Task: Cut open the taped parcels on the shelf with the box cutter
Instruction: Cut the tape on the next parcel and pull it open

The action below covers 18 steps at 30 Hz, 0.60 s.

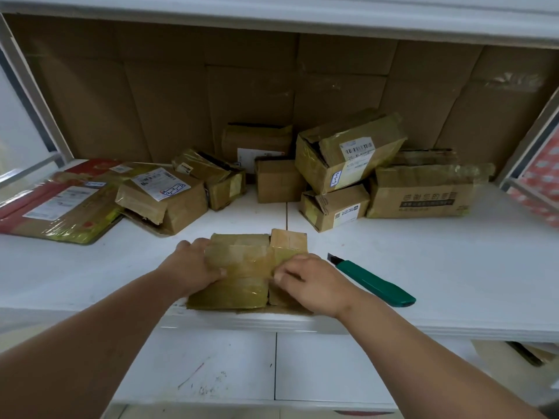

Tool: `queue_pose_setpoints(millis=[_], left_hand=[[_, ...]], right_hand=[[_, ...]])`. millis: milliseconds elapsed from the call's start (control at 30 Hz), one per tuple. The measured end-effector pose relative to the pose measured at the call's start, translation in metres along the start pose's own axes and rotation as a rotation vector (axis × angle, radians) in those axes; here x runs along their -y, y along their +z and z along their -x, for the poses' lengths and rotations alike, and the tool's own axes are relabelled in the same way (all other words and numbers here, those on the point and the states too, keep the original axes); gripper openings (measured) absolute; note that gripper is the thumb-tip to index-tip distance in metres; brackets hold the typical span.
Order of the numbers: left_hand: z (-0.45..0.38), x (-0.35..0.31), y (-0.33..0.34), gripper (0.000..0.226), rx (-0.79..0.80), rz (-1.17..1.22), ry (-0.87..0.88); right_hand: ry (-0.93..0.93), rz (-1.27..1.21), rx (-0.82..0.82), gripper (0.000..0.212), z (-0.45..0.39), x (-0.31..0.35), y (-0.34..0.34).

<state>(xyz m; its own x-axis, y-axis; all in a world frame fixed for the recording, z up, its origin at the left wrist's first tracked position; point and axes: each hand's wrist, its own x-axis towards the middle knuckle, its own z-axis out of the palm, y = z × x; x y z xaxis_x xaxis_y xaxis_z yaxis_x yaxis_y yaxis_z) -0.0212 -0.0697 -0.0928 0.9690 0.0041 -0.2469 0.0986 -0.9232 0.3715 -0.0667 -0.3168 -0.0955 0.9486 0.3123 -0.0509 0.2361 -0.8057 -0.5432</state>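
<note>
Both forearms reach forward from the bottom of the view to a taped parcel (242,270) that lies at the front edge of the white shelf (453,267), near its middle. On the parcel's left side, the left hand (193,266) grips the top, with the thumb curled over the tape. On the right side, the right hand (314,282) pinches the tape beside a slit that runs along the parcel's top. The hands are near each other but do not touch.

Just beside the right hand, a green box cutter (373,281) lies free on the shelf with its blade end toward the back.

Farther back, from left to right: a flat red parcel (57,207) at the left edge, a box with a white label (163,201), several small boxes (278,179) near the back wall, a large tilted box (351,149) that leans on smaller ones, and a wide box with printed text (423,192). Cardboard sheets (242,86) cover the back wall. Between the back group and the parcel in the hands, some of the shelf shows bare.
</note>
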Motion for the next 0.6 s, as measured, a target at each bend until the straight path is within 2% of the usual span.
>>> queue_pose_setpoints(millis=[67, 100, 167, 200, 267, 400, 500, 600], left_hand=[[0.000, -0.006, 0.004, 0.072, -0.083, -0.266, 0.139], [-0.001, -0.009, 0.007, 0.067, -0.076, -0.339, 0.226], [-0.001, -0.016, 0.017, 0.064, 0.044, -0.406, 0.362], [-0.001, -0.020, 0.021, 0.061, 0.105, -0.404, 0.383], [-0.003, -0.025, 0.024, 0.059, 0.104, -0.384, 0.375], [-0.004, -0.029, 0.034, 0.086, 0.019, -0.443, 0.348], [-0.004, -0.024, 0.049, 0.083, 0.059, -0.489, 0.353], [-0.018, -0.026, 0.039, 0.072, 0.057, -0.478, 0.391]], right_hand=[[0.009, 0.110, -0.049, 0.041, -0.003, -0.001, 0.004], [0.002, 0.206, -0.024, 0.049, -0.002, -0.003, 0.008], [0.016, 0.324, 0.109, 0.060, 0.000, -0.008, 0.020], [0.041, 0.348, 0.178, 0.061, -0.001, -0.009, 0.021], [0.050, 0.422, 0.224, 0.065, -0.012, -0.006, 0.014], [-0.009, 0.419, 0.020, 0.066, -0.032, 0.002, 0.005], [0.023, 0.445, 0.140, 0.072, -0.026, -0.007, 0.027], [0.008, 0.455, 0.115, 0.069, -0.038, -0.012, 0.026]])
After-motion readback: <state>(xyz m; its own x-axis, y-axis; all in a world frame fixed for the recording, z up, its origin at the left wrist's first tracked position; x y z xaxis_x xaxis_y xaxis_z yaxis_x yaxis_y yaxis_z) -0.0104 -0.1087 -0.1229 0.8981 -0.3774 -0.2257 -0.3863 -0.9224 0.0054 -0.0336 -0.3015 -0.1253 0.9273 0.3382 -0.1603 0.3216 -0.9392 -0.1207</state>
